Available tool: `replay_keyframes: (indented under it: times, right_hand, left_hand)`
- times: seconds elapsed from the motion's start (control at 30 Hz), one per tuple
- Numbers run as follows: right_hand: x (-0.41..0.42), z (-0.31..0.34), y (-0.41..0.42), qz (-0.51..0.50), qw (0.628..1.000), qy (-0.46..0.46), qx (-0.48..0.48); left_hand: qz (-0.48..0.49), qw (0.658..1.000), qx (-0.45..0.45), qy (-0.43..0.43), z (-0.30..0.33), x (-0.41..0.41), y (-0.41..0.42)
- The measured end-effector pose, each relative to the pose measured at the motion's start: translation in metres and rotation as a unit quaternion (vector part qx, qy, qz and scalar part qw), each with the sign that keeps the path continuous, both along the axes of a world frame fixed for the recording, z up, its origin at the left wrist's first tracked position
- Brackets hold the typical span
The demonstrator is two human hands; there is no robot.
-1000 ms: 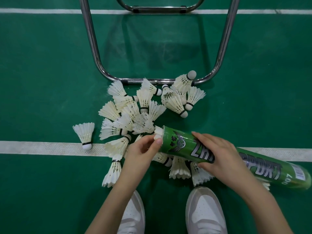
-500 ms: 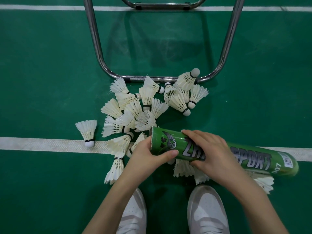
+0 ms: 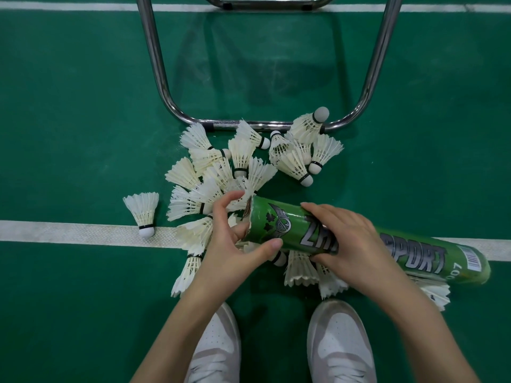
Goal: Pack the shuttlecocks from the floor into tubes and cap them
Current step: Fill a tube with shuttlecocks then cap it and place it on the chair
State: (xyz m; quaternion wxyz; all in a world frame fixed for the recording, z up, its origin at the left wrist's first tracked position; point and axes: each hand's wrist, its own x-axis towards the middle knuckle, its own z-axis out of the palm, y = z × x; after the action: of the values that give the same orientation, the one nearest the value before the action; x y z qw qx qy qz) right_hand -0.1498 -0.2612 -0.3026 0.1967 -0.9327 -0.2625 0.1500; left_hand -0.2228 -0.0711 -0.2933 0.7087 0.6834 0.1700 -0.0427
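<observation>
1. Sideways above the white line [image 3: 69, 230], the green tube [image 3: 279, 225] lies gripped by the right hand [image 3: 356, 244].
2. Left hand [image 3: 229, 244]: fingers spread at its open mouth, thumb beneath (holding nothing).
3. Shuttlecocks [image 3: 240, 158] litter the floor beyond.

A glossy green court floor [image 3: 69, 120] carries white painted lines [image 3: 69, 233]; beyond the hands stands a bent chrome tube frame [image 3: 154, 64].
</observation>
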Motion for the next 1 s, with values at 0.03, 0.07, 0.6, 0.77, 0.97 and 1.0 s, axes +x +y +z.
replay_keyframes:
  times: [0.03,0.07,0.6,0.77,0.97,1.0]
  right_hand:
    - [-0.001,-0.001,0.000,0.002,1.000,-0.001,-0.001]
    - [-0.002,-0.001,0.000,0.005,1.000,-0.001,-0.002]
    - [0.002,-0.005,0.002,0.007,1.000,0.012,0.011]
    - [0.006,-0.002,-0.011,-0.014,1.000,0.014,-0.013]
    - [0.009,-0.006,-0.023,-0.044,0.999,0.016,-0.006]
    - [0.010,-0.006,-0.023,-0.046,0.999,0.013,-0.006]
  left_hand:
    - [-0.010,1.000,0.008,-0.009,0.000,0.000,0.000]
    - [-0.024,0.999,0.014,-0.018,0.000,0.000,0.000]
    - [0.025,0.999,0.028,-0.025,-0.002,0.014,0.005]
    - [0.068,0.995,0.070,-0.036,-0.018,0.012,0.018]
    - [0.067,0.983,0.171,-0.010,-0.034,0.024,0.023]
    - [0.057,0.980,0.189,-0.010,-0.037,0.026,0.024]
